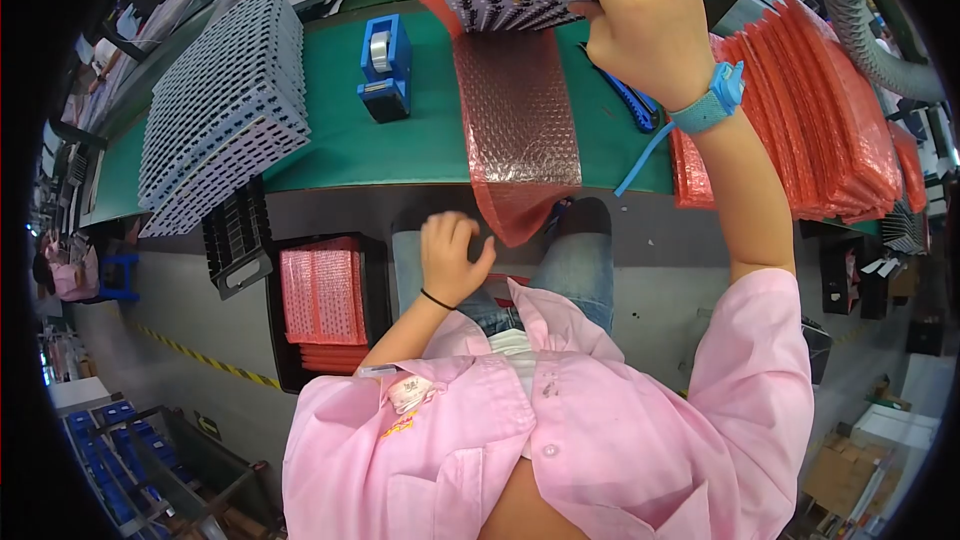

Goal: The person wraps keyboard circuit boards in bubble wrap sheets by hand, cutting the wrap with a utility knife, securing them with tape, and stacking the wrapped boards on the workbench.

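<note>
My right hand (645, 20) is closed on a flat panel with rows of dark studs (515, 10), raised above the table's far part. Red bubble wrap (515, 105) lies along the panel's top edge and hangs below it, over the table's front edge toward my lap. A blue band with a cord is around my right wrist. Above my lap, my left hand (455, 258) is held with loosely curled fingers, thumb apart and nothing in it. The wrap's lower corner (515, 230) is close to its right, apart from it.
On the green table (335, 155) stand a stack of perforated panels (230, 90), a blue tape dispenser (387, 68), a blue cutter (630, 95) and a pile of red bubble-wrap bags (800, 120). A black bin (375, 300) with red wrapped packs sits below left. A grey hose (860, 20) hangs at right.
</note>
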A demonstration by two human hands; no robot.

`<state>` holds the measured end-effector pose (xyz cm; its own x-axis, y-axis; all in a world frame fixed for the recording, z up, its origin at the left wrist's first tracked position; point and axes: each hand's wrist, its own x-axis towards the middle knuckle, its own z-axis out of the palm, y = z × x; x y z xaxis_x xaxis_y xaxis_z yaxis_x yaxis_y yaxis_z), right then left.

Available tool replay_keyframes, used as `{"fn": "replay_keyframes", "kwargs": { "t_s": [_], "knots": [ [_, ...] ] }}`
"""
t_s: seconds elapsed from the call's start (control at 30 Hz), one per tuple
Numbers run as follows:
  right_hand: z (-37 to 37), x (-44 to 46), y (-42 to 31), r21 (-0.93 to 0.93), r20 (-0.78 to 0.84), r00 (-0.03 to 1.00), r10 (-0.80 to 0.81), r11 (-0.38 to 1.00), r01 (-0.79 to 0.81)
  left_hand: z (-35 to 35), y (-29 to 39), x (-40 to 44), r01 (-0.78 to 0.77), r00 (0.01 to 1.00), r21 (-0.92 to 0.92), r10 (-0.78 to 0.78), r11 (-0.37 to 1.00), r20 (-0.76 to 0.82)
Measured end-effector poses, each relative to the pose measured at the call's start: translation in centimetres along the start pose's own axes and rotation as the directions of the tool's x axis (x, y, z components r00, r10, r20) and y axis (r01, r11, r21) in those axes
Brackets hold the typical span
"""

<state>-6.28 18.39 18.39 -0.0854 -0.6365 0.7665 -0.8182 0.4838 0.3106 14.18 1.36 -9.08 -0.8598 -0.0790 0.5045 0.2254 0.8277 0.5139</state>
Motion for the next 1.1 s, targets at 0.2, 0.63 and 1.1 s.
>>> {"fn": "replay_keyframes", "kwargs": {
  "t_s": [0.2, 0.63, 1.1],
  "knots": [
    [0.1, 0.2, -0.3, -0.007, 0.000, 1.000, 0.008, 1.000, -0.008, -2.3, 2.5, 7.6, -0.167, 0.971, 0.305, 0.211, 0.937, -0.116],
    [-1.3, -4.9, -5.7, -0.014, 0.163, 0.987, -0.011, 1.000, 0.013, -3.1, -0.9, 5.8, -0.103, 0.964, 0.097, 0.123, 0.990, -0.236],
    [3.3, -16.9, -13.3, 0.117, 0.347, 0.927, 0.141, 0.974, -0.192, 2.5, 0.4, 2.8, 0.409, 0.867, -0.339, -0.477, 0.847, -0.144]
  ]
}}
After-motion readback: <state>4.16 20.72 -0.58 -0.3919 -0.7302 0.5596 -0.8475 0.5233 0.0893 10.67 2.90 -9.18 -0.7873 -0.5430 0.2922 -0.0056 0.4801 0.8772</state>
